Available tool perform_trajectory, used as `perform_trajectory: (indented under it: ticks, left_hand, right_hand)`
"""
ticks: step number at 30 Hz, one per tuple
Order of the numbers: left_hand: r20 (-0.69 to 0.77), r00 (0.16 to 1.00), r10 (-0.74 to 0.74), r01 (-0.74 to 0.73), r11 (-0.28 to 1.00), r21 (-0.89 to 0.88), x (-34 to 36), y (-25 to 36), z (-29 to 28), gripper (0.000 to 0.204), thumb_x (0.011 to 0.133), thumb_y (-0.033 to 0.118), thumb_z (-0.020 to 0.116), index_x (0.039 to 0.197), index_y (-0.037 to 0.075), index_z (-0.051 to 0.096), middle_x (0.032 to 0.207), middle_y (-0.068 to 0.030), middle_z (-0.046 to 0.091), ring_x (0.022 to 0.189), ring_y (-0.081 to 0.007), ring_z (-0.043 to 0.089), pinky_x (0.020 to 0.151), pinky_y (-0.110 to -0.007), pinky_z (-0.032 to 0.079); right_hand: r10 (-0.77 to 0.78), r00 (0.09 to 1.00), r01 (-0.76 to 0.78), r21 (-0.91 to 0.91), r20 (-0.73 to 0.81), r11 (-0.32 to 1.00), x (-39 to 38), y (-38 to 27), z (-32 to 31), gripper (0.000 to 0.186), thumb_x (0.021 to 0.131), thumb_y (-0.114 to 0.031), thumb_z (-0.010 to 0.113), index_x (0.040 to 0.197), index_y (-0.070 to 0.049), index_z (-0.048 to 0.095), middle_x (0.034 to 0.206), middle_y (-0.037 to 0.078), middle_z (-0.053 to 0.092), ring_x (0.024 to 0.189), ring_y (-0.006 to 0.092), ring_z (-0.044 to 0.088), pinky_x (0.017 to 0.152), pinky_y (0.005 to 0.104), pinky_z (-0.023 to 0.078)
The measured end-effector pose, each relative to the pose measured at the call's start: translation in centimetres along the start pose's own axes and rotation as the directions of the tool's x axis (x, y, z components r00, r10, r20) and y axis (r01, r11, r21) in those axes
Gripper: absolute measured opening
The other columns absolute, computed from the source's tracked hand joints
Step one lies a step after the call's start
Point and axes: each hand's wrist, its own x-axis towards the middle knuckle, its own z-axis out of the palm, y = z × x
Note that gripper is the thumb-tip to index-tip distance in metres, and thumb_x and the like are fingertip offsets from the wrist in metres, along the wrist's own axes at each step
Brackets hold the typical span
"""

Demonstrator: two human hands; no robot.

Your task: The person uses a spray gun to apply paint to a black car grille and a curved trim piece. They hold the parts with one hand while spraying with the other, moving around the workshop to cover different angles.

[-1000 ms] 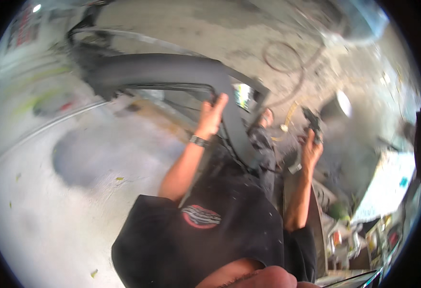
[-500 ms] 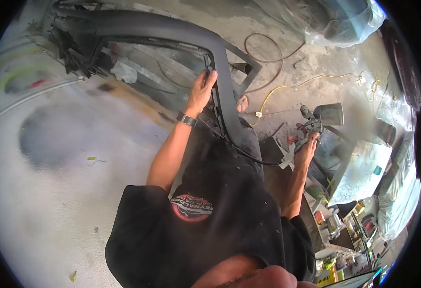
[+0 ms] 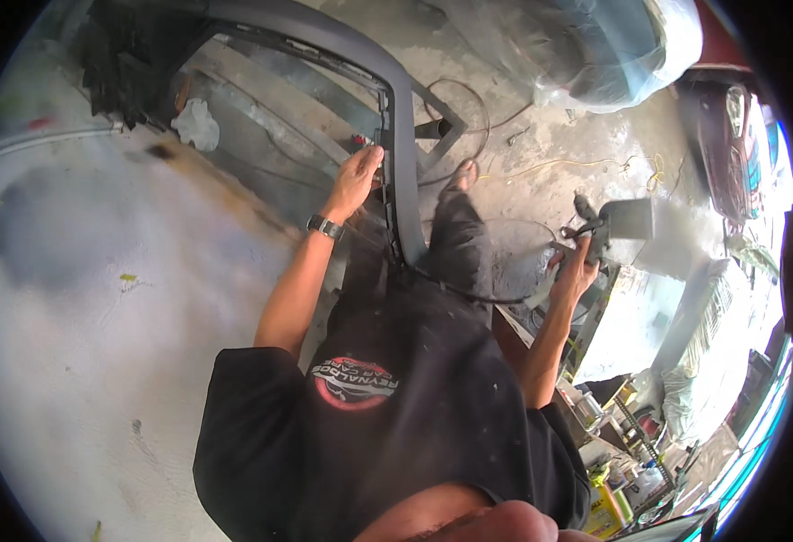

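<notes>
A large dark grey bumper-like car panel [image 3: 399, 99] curves from the upper left down toward my body, with clip tabs along its inner edge. My left hand [image 3: 353, 185], with a watch at the wrist, is closed on that inner edge near the bend; some fingers are hidden behind it. Off to the right, my right hand [image 3: 577, 271] is wrapped round a spray gun [image 3: 595, 237] with a grey cup [image 3: 629, 219]. A dark hose [image 3: 478, 298] runs from near this hand toward the panel's lower end. The gun is apart from the panel.
Below the panel stands a metal frame [image 3: 446, 135]. A plastic-covered bulky object [image 3: 631, 54] fills the upper right, with a dark red vehicle [image 3: 722, 149] beside it. A yellow cord [image 3: 559, 165] lies on the floor. Cans and bottles crowd a shelf [image 3: 622, 479] at lower right.
The view has shifted, and the panel and my left hand appear farther left. My right hand and spray gun have turned slightly. One leg and foot now show more fully beside the panel.
</notes>
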Motion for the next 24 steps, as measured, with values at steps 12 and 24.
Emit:
perform_trajectory:
  ticks: [12, 24]
  left_hand:
    - [-0.730, 0.672, -0.125, 0.129, 0.990, -0.050, -10.5, -5.9, -1.2, 0.059, 0.103, 0.051, 0.046, 0.139, 0.005, 0.054, 0.122, -0.0125, 0.065, 0.108, -0.0200, 0.061, 0.087, -0.034, 0.051]
    - [-0.654, 0.498, -0.569, 0.695, 0.713, -0.090, -22.3, -24.1, 16.0, 0.048, 0.099, 0.045, 0.051, 0.101, -0.001, 0.065, 0.087, -0.0149, 0.069, 0.070, -0.0217, 0.063, 0.063, -0.037, 0.051]
  right_hand:
    - [-0.006, 0.906, -0.023, 0.064, 0.423, 0.998, 17.7, 3.7, 8.6, 0.035, 0.101, -0.031, 0.059, 0.115, 0.001, 0.063, 0.102, 0.011, 0.072, 0.043, 0.0132, 0.055, 0.039, 0.0272, 0.041]
    - [0.086, 0.630, -0.052, -0.068, 0.772, 0.996, 17.4, 8.4, 10.8, 0.047, 0.099, -0.017, 0.063, 0.142, -0.003, 0.049, 0.101, 0.007, 0.071, 0.053, 0.0063, 0.053, 0.046, 0.0234, 0.046]
